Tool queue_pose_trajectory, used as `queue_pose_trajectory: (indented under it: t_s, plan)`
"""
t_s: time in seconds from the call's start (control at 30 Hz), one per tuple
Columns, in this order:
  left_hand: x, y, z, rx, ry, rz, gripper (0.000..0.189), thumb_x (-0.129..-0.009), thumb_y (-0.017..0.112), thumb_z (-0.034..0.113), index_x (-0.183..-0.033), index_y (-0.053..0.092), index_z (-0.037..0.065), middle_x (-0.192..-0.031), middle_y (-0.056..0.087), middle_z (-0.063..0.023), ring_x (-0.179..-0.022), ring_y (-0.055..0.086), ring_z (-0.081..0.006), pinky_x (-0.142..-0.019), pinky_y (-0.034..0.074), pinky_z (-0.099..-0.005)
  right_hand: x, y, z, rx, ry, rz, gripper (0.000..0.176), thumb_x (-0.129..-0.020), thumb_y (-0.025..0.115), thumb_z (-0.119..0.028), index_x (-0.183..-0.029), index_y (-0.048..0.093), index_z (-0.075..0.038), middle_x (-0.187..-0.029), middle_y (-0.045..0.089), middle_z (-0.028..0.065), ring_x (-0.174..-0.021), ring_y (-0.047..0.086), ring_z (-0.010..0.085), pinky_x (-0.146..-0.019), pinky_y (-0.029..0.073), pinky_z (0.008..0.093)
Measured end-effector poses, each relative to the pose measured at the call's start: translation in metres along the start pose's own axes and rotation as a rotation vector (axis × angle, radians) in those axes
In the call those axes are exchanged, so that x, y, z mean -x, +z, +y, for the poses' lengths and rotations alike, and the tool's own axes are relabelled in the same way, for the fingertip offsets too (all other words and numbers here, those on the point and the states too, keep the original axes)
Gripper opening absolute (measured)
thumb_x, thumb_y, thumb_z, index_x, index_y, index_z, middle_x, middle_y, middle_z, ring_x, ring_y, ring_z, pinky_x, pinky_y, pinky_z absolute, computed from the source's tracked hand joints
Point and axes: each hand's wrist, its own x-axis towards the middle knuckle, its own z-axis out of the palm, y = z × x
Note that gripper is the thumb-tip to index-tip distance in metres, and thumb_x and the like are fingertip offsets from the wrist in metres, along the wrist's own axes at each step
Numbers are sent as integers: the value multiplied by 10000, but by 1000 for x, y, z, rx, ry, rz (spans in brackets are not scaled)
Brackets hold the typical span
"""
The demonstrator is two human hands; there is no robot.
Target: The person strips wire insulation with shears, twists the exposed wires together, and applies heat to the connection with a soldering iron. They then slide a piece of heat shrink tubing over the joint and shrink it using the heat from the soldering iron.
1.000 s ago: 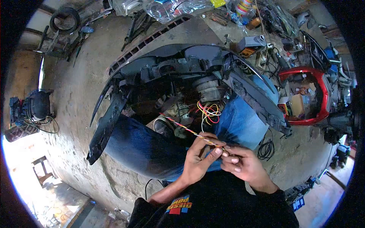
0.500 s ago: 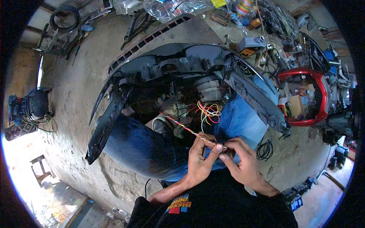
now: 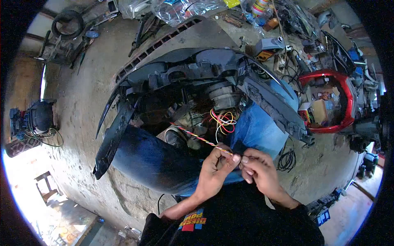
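Observation:
A twisted bundle of red, yellow and white wires runs from inside a black plastic housing toward the lap. My left hand pinches it close to its near end. Right beside it, my right hand has thumb and fingers pressed together at the tip of the bundle; what lies between those fingers is too small to tell. Loose loops of red, yellow and white wire hang below a round part in the housing, which rests across the legs.
On the right are a red plastic frame and a black cable coil. A grey bottle stands beyond the housing near plastic bags. A tyre lies at upper left, above a black machine part.
My right hand's fingers have drawn together and its thumb has risen toward the wire end. My left hand keeps its pinch, and the view has shifted slightly.

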Motion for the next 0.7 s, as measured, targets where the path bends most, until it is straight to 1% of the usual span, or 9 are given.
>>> queue_pose_trajectory:
  t_s: [0.03, 0.13, 0.2, 0.23, 0.37, 0.47, 0.57, 0.67, 0.7]
  plan:
    - [-4, -5, 0, -44, 36, -39, 163, -987, 675, 138, -1018, 561, 26, -1032, 512, -33, -934, 549, -99, -866, 463, -265, -2, 2, -1, -207, 65, -24, 208, -998, 571, -181, -872, 594, -17, -648, 478, -26, -499, 405, 77, -467, 323, 252]
    - [-11, -11, 16, -268, 154, -99, 211, -946, 715, 129, -1111, 651, 13, -1116, 543, -90, -1049, 564, -167, -951, 464, -319, -6, -9, 12, -633, 319, -136, 179, -998, 553, -165, -909, 574, -11, -597, 426, -46, -456, 341, 70, -472, 303, 246]
    - [-14, -18, 14, -305, 184, -157, 207, -932, 729, 123, -1108, 693, 22, -1135, 549, -96, -1071, 561, -178, -964, 463, -331, -6, -10, 12, -715, 393, -201, 212, -1008, 517, -190, -908, 554, -7, -555, 371, -77, -425, 304, 60, -492, 270, 238]
    - [-17, -20, 15, -342, 214, -179, 157, -904, 756, 123, -1036, 732, 41, -1085, 574, -93, -1033, 578, -196, -930, 479, -343, -7, -12, 14, -761, 425, -227, 223, -1010, 513, -197, -902, 552, -6, -551, 365, -82, -421, 302, 61, -498, 265, 235]
    - [-18, -18, 18, -538, 250, -111, 141, -884, 768, 140, -960, 717, 33, -1010, 564, -86, -1026, 584, -218, -952, 461, -357, -13, -16, 15, -831, 469, -236, 242, -1013, 509, -218, -906, 554, -6, -555, 349, -85, -421, 302, 70, -503, 261, 236]
    - [-19, -10, 12, -563, 336, -46, 187, -861, 796, 183, -919, 702, 33, -945, 572, -90, -1009, 587, -234, -938, 469, -375, -12, -20, 12, -597, 355, -258, 234, -1020, 514, -216, -921, 570, -11, -569, 324, -86, -460, 304, 70, -509, 267, 240]
    - [-19, -9, 3, -582, 422, 4, 216, -844, 811, 199, -901, 682, 35, -937, 579, -94, -990, 589, -241, -906, 479, -384, -5, -3, -12, -315, 267, -90, 226, -1038, 511, -208, -921, 575, -26, -614, 361, -69, -520, 338, 70, -525, 297, 245]
    - [-18, -8, 1, -621, 462, 25, 215, -845, 809, 184, -906, 664, 36, -951, 584, -94, -975, 591, -238, -863, 491, -380, -8, -10, -2, 209, -14, -130, 226, -1057, 498, -199, -952, 581, -17, -683, 464, -25, -586, 407, 77, -545, 334, 251]
    - [-17, -6, 0, -595, 440, 33, 224, -851, 807, 192, -899, 656, 33, -957, 582, -93, -975, 589, -231, -868, 488, -379, -6, -14, -7, 521, -107, -102, 218, -1054, 521, -204, -996, 590, -6, -793, 577, 42, -651, 518, 108, -587, 398, 259]
